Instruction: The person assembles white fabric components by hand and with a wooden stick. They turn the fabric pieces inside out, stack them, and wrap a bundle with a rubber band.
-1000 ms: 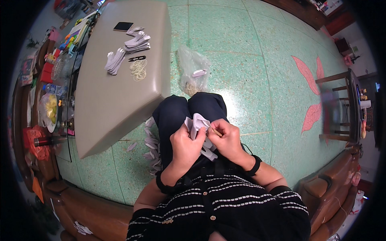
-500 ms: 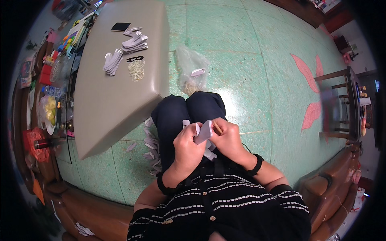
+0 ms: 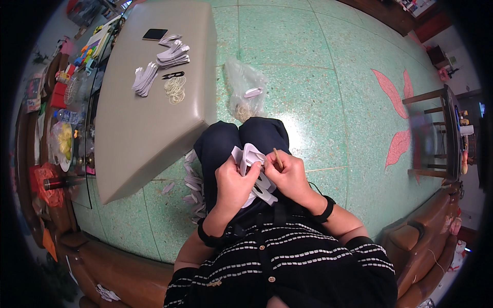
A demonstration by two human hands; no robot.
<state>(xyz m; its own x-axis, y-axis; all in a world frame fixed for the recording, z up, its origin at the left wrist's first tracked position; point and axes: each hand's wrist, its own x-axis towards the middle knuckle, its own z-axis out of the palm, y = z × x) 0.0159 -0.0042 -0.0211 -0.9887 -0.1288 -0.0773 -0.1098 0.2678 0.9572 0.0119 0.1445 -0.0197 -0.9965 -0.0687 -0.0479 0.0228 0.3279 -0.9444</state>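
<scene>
Above my lap, my left hand (image 3: 232,184) is closed around a folded white strip-like piece (image 3: 248,153), thin and stiff, perhaps card or fabric. My right hand (image 3: 290,177) meets it from the other side, its fingertips at the piece's edge. A short thin wooden stick (image 3: 278,157) pokes up from the right hand's grip. More white pieces (image 3: 265,192) lie on my lap beneath the hands. What the right fingertips pinch at the edge is too small to make out.
A grey padded bench (image 3: 154,133) on the left bears bundled white pieces (image 3: 173,54), black thread snips (image 3: 173,75), rubber bands (image 3: 175,91) and a phone (image 3: 155,34). Loose white pieces (image 3: 193,184) lie beside my leg. A clear plastic bag (image 3: 245,84) rests on the green floor.
The white piece has turned in my left hand and now shows its folded, opened side. My right hand has shifted slightly, and the stick now points more upright.
</scene>
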